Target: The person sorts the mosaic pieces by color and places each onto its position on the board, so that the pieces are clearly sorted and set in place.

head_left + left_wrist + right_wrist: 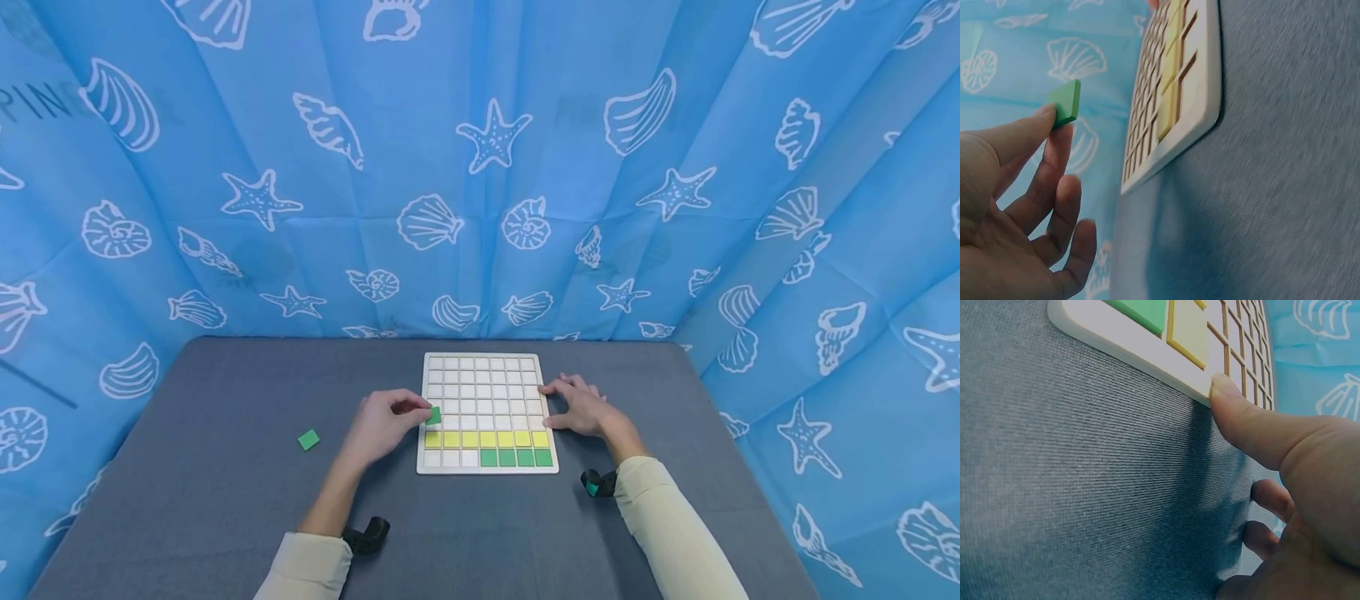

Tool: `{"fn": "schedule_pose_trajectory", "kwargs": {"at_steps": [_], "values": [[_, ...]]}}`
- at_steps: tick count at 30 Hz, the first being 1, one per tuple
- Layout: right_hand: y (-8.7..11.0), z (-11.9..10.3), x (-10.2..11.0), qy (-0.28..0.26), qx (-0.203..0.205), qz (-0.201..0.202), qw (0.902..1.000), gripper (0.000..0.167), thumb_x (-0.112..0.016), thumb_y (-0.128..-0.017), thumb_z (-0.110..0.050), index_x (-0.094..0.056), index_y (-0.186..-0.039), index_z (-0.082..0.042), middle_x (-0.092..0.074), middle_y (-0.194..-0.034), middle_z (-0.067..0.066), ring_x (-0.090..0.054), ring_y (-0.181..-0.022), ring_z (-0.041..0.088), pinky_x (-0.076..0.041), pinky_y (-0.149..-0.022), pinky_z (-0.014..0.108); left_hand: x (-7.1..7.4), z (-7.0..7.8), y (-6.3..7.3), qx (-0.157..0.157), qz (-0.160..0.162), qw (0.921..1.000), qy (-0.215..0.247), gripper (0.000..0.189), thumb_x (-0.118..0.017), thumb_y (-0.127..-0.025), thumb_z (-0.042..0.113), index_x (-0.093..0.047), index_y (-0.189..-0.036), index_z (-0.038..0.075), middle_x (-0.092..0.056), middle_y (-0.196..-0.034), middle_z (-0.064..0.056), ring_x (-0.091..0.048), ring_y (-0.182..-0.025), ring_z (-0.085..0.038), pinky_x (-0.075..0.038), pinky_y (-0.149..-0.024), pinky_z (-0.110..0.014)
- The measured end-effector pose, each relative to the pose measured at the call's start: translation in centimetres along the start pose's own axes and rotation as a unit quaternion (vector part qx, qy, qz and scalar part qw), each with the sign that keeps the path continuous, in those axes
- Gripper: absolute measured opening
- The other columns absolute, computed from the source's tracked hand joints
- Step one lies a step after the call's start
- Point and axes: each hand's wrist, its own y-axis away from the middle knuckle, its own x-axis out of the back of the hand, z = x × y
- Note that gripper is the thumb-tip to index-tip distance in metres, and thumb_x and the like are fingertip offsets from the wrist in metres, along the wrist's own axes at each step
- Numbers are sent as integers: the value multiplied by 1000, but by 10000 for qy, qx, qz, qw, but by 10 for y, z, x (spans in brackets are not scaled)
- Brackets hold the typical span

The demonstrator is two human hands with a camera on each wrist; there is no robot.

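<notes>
Between thumb and forefinger, my left hand pinches a small square green tile. The tile is raised above the table beside the left edge of a white grid board. Its other fingers are loosely bent in the left wrist view. My right hand is at the board's right edge, with the thumb touching the rim and the fingers spread along that side. A full row of yellow tiles lies in the board. Below it, several green tiles fill the right part of the nearest row; three cells at its left are bare.
One loose green tile lies on the grey tabletop left of the left hand. Behind and to the sides hangs a blue curtain with white shells and starfish. Each wrist wears a black strap.
</notes>
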Motion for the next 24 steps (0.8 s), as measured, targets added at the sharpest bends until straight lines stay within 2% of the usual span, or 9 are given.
{"fn": "schedule_pose_trajectory", "kwargs": {"at_steps": [9, 14, 18, 24], "values": [[0, 1, 1, 79, -50, -55, 9999, 60, -75, -94, -34, -52, -147, -22, -21, -167, 24, -23, -146, 58, -13, -114, 80, -23, 8, 3, -163, -421, 9990, 14, 4, -78, -90, 22, -80, -93, 24, -75, -87, 9, -61, -76, -9, -48, -68, -28], [0, 0, 1, 42, -41, -58, 10000, 60, -75, -93, -35, -52, -147, -23, -21, -167, 24, -22, -146, 59, -13, -114, 79, -32, 10, 5, -109, -704, 9974, -110, 4, -78, -90, 25, -81, -93, 24, -74, -86, 11, -59, -76, -11, -46, -68, -28], [0, -1, 1, 33, -40, -58, 10000, 60, -76, -93, -35, -53, -147, -22, -21, -167, 25, -22, -147, 59, -13, -114, 79, -39, 10, 8, -191, -914, 9953, -246, 4, -78, -91, 26, -81, -93, 24, -73, -87, 12, -59, -78, -10, -46, -71, -27], [0, -2, 2, 19, -96, -38, 9999, 60, -76, -92, -34, -53, -147, -23, -21, -167, 23, -21, -148, 58, -12, -115, 79, -49, 11, 10, -469, -914, 9933, -521, 5, -80, -89, 27, -81, -90, 22, -71, -83, 14, -58, -75, -8, -45, -69, -25]]}}
